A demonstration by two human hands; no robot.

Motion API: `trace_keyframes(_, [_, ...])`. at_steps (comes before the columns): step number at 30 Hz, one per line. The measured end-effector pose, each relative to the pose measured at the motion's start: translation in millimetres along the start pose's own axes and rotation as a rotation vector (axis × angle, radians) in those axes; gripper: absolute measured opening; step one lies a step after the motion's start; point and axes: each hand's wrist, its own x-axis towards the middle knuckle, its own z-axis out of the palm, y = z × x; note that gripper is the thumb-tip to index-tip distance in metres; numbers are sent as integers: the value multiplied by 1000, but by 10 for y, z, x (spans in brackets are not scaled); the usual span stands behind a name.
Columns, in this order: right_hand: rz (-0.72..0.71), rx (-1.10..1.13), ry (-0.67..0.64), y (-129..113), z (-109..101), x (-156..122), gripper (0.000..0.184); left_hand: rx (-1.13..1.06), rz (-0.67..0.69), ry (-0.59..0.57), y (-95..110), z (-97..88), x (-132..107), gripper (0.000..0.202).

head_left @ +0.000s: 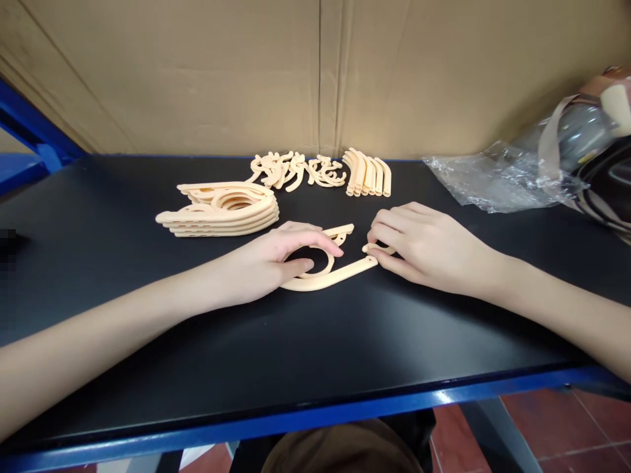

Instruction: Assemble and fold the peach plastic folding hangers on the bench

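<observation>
Blue-edged desk [345, 410] lies closest to you. At mid-desk rests a peach plastic hanger piece [325, 279], curved, with a small hole near its tip. Your left hand [269, 263] grips its loop. Your right hand [424, 253], at 3 o'clock, pinches the tip. Matching stack [221, 213] at 11 o'clock.

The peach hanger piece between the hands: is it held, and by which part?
Yes. The left hand grips the hanger piece at its curved middle; the right hand pinches its right end.
</observation>
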Motion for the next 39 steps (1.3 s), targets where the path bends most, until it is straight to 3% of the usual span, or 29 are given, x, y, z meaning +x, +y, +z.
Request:
trace_keyframes(5, [-7,58,22,-19,1,1,31,96,0,82,25,84,12,27])
trace_keyframes(12, [-12,106,21,-35,-6,1,34,392,8,211,30,162,-1,26])
trace_keyframes(17, [-8,127,24,-35,-11,3,34,479,59,221,48,162,-4,26])
trace_keyframes(24, [-3,160,16,20,3,-9,33,542,303,163,164,210,-24,29])
trace_keyframes(33, [34,404,27,-12,17,11,22,476,322,145,147,199,-14,14])
trace_keyframes(39, [29,262,50,-18,70,12,18,485,353,137,167,188,-15,17])
